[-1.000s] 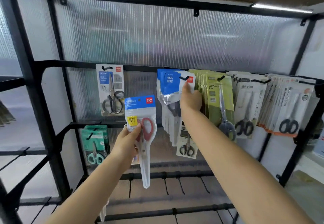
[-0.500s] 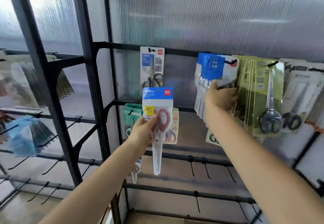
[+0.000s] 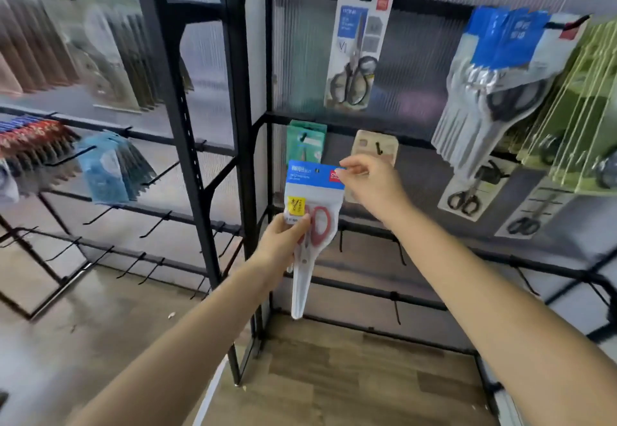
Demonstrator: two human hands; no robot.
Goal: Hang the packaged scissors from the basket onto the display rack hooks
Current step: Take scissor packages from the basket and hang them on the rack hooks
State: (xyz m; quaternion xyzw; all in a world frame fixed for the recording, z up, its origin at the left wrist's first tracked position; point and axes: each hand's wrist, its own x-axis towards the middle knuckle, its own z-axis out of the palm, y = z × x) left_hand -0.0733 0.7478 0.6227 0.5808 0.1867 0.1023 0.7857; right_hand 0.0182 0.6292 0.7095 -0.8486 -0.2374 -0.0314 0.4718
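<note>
The pack in hand, red-handled scissors (image 3: 312, 222) in a clear sleeve with a blue header card, is not yet hung. The left hand (image 3: 283, 242) grips it at mid-height, fingers curled behind and thumb pressed across the front near the yellow sticker. The right hand (image 3: 369, 182) is at the header's upper right corner, thumb and forefinger closed together on or just at the card's edge; whether they actually pinch it cannot be told for certain. The pack hangs upright in front of the display rack (image 3: 248, 158), below the middle rail, touching no hook. Work already in place on the rack: a single grey pack (image 3: 359, 48) on the top rail, a thick blue-headed stack (image 3: 500, 68) and a green stack (image 3: 581, 108) beside it, and a teal pack (image 3: 305, 142) and a beige pack (image 3: 379, 148) on the middle rail. Bare hooks (image 3: 397, 252) show on the lower rails. The basket is out of view, so the remaining stock cannot be judged. Assessment: task partly done; this pack needs its header hole threaded over a hook.
</note>
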